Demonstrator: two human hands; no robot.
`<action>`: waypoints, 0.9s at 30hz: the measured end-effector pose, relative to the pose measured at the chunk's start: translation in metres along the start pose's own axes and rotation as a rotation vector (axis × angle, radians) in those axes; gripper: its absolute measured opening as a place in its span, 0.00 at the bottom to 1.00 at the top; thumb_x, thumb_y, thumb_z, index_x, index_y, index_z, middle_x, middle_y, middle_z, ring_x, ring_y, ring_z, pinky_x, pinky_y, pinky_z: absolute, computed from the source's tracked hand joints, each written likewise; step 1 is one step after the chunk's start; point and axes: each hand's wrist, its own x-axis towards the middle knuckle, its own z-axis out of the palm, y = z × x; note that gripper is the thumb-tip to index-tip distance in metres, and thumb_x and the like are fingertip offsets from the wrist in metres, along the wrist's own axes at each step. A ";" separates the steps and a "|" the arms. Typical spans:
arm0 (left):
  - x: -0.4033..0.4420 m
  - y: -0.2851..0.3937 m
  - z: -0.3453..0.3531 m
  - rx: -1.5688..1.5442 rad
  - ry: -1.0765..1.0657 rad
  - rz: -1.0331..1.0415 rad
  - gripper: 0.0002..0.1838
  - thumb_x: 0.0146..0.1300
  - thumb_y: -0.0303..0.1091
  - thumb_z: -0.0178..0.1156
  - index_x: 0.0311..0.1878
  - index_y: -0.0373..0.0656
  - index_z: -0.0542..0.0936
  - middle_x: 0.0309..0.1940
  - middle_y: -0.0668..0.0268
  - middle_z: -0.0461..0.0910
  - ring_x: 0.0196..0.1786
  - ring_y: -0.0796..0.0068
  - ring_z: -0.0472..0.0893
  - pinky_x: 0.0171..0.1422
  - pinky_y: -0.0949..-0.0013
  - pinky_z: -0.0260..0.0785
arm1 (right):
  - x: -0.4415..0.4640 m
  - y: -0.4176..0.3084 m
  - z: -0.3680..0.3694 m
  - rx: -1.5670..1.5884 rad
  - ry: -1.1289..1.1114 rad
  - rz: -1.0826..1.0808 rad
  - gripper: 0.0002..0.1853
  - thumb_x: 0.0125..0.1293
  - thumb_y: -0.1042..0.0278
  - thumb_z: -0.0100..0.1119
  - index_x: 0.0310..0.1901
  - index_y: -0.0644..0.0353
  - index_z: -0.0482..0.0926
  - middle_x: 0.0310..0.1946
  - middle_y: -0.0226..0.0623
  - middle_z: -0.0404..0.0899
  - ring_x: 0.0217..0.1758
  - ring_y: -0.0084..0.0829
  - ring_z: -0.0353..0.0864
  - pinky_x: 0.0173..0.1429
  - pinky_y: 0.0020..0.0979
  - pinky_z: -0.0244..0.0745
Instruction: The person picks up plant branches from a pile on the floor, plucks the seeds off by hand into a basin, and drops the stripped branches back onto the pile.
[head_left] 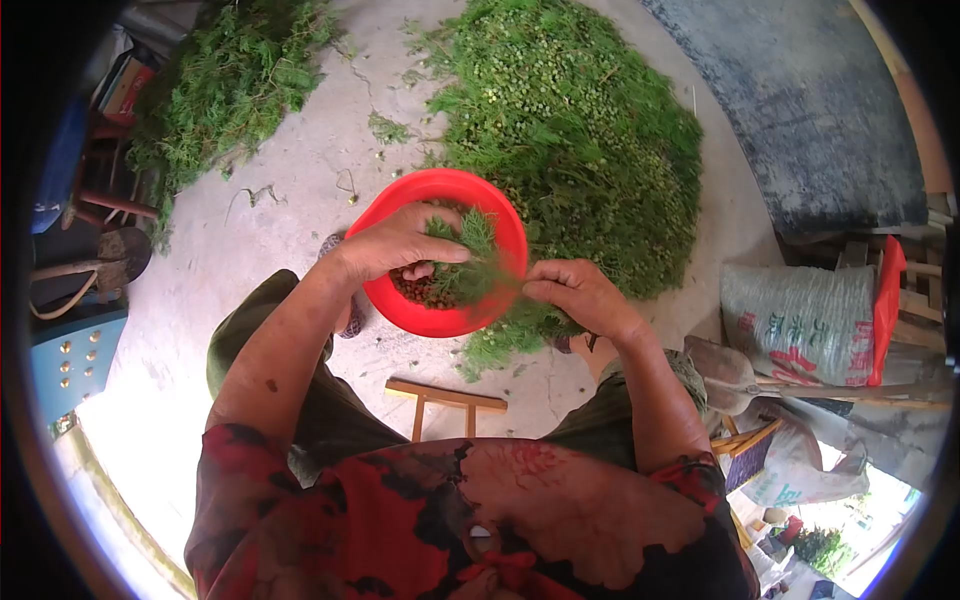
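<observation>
A green feathery sprig (465, 255) hangs over a red bowl (505, 215) that holds small brown, round pieces (425, 290). My left hand (405, 243) reaches over the bowl from the left, its thumb and fingers round the leafy part. My right hand (580, 292) is at the bowl's right rim, thumb and forefinger pinched on the sprig's other end, which is blurred. Beyond the right rim rises a big heap of green sprigs with small round green fruits (560, 110).
Another pile of green branches (240, 80) lies at the upper left. A wooden stool part (445, 394) shows between the legs. On the right are a woven sack (795, 325), a shovel (720, 372) and a dark board (800, 110). A blue panel (80, 365) stands left.
</observation>
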 end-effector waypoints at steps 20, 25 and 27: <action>0.027 -0.046 -0.033 0.437 0.402 0.301 0.14 0.56 0.40 0.63 0.41 0.42 0.79 0.36 0.63 0.82 0.40 0.68 0.81 0.49 0.68 0.71 | 0.006 0.033 -0.023 -0.495 0.394 0.365 0.17 0.60 0.53 0.55 0.38 0.60 0.81 0.33 0.46 0.81 0.38 0.46 0.80 0.44 0.42 0.73; 0.009 -0.037 -0.012 0.933 0.374 0.304 0.11 0.57 0.37 0.60 0.38 0.41 0.77 0.34 0.56 0.80 0.42 0.55 0.80 0.46 0.57 0.71 | 0.058 0.045 -0.029 -0.768 0.456 0.037 0.18 0.61 0.52 0.56 0.38 0.61 0.79 0.38 0.48 0.79 0.43 0.51 0.77 0.44 0.47 0.71; 0.015 -0.043 0.003 1.138 0.258 0.259 0.10 0.57 0.36 0.60 0.37 0.40 0.76 0.34 0.55 0.80 0.42 0.52 0.79 0.45 0.54 0.70 | 0.096 -0.056 -0.026 -0.469 0.352 -0.287 0.19 0.61 0.51 0.58 0.42 0.60 0.79 0.36 0.45 0.79 0.40 0.37 0.78 0.46 0.35 0.71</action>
